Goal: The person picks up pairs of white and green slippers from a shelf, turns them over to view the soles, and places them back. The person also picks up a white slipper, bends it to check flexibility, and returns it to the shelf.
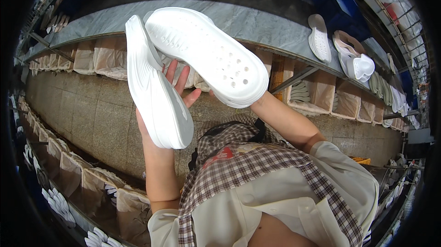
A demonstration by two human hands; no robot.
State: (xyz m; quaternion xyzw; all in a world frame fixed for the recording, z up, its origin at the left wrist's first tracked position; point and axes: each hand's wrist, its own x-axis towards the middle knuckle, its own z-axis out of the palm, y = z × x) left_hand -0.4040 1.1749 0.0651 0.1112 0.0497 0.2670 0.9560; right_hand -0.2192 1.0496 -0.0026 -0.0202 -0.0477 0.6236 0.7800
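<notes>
Above the brown tiled floor (115,113), near the grey marbled desk (105,22), held a thick white foam-like shoe sole (156,95) with a ridged sidewall against the left hand (182,80), with the fingers spread open behind it; could not tell the thumb's grip. Had its long axis steeply tilted, narrow end pointing up and slightly left, thick end over the wrist. Gripped a matching white perforated sole (206,56), dimpled on its upper face, from beneath with the mostly hidden right hand (256,103). Held its long axis on a shallower slant, round-holed end pointing lower right, other end upper left. Had the upper ends close together, the lower well apart.
</notes>
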